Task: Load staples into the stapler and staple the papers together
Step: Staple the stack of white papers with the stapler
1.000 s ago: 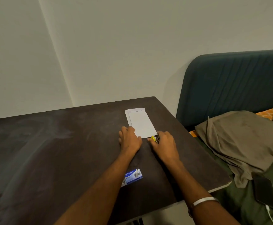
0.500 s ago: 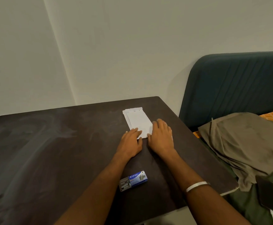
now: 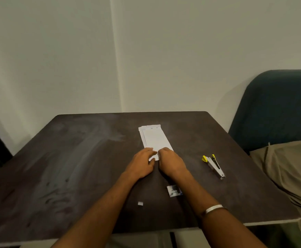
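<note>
Resting side by side at the near end of the stack of white papers [image 3: 155, 139], both hands meet at the middle of the dark table [image 3: 60, 158] in the head view. The left hand [image 3: 141, 162] lies palm down with its fingers laid fairly straight across the near left corner of the papers, pressing them flat. The right hand [image 3: 170, 161] sits just beside it, knuckles up, its fingers bent down onto the near right edge of the sheets; whether it pinches the edge or only presses on it, I cannot tell, since the fingertips are hidden under the hand. The two hands almost touch, with a sliver of white paper showing between them.

The papers form a long narrow stack running away from the person, slightly fanned at the far end so that several sheet edges show.

The stapler [image 3: 213, 165], silver with yellow ends, lies on the table to the right of the hands, well apart from the papers and untouched. It appears hinged open, its two yellow-tipped arms spread in a narrow V toward the far side.

A small blue and white staple box [image 3: 174, 190] lies near the right forearm, closer to the person than the hands. A tiny white scrap [image 3: 140, 203] rests between the two forearms.

A pale bangle [image 3: 214, 209] circles the right wrist. Beyond the right table edge stand a dark teal headboard [image 3: 275, 104] and a rumpled olive cloth [image 3: 289, 165].
</note>
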Available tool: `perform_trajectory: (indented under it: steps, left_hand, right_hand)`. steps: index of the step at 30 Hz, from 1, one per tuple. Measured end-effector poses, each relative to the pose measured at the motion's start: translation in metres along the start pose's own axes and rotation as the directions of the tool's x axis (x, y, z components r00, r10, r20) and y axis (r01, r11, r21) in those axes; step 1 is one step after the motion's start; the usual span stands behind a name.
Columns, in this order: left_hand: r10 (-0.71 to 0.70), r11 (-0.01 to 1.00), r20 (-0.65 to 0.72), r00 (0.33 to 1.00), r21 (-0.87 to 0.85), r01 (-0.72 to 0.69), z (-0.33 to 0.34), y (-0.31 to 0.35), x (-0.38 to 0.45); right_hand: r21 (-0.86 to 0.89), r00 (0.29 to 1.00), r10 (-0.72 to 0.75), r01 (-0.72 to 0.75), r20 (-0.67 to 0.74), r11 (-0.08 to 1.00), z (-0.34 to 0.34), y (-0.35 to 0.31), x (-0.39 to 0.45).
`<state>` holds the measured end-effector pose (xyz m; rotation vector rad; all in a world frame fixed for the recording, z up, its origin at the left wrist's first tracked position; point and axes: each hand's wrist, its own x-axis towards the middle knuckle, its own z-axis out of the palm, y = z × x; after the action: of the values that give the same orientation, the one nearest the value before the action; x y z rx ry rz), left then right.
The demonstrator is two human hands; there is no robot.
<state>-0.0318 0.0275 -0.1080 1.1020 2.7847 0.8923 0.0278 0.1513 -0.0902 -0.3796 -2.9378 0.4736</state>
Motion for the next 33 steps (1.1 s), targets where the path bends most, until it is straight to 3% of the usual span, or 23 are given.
perform_trajectory:
  steps: [14,17,21,25,28,33]
  left_hand:
    - [-0.108,0.987,-0.075,0.991,-0.127,0.098,-0.036,-0.026,-0.114]
    - [-0.117,0.985,-0.105,0.987,-0.139,0.102,-0.036,-0.024,-0.117]
    - [-0.165,0.976,-0.205,0.965,-0.178,0.129,-0.036,-0.021,-0.113]
    - [-0.379,0.923,-0.294,0.877,-0.186,0.337,-0.037,-0.014,-0.103]
    - [-0.538,0.843,-0.225,0.812,-0.135,0.521,-0.040,-0.005,-0.094]
    - [-0.668,0.744,-0.119,0.735,-0.075,0.664,-0.045,0.005,-0.080]
  right_hand:
    - [-0.029,0.988,-0.151,0.150,-0.027,0.988,0.032,-0.077,-0.069]
    - [0.060,0.989,-0.139,0.142,-0.056,0.988,0.018,-0.074,-0.071]
    - [0.038,0.983,-0.024,0.032,-0.181,0.999,-0.018,-0.032,-0.066]
    - [-0.056,0.919,0.274,-0.302,-0.284,0.952,-0.047,0.035,-0.064]
    - [-0.012,0.832,0.499,-0.517,-0.242,0.856,-0.056,0.071,-0.064]
    - [0.059,0.796,0.596,-0.593,-0.106,0.803,-0.054,0.093,-0.056]
